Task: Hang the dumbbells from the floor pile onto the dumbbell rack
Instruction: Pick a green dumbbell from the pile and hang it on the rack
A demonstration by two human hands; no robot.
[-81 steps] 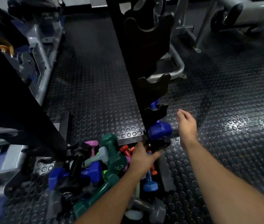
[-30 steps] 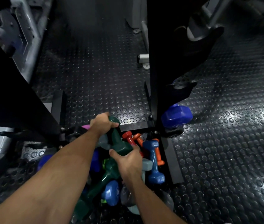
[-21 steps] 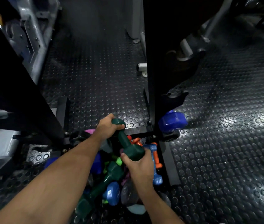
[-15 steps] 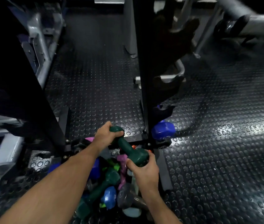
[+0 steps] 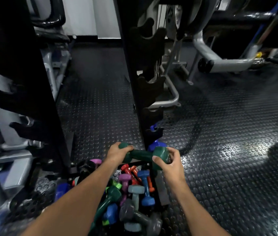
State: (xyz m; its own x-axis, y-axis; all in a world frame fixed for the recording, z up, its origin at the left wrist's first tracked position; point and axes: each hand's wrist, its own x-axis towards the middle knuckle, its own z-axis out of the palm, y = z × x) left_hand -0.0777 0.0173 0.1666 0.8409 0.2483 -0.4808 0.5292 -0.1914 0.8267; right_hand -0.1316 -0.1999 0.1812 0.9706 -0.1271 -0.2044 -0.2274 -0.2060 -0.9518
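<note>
Both hands on dark green dumbbell (image 5: 142, 153), holding it roughly level above floor pile (image 5: 131, 193). Left hand (image 5: 117, 153) wrapped over one head, right hand (image 5: 170, 160) curled round other head, thumb on near face. Grip tight both sides. Dumbbell sits right in front of rack upright (image 5: 134, 74), near bottom, just beside blue dumbbell (image 5: 157, 144) already hung on lowest cradle. Upper cradles dark, hard to read.
</note>
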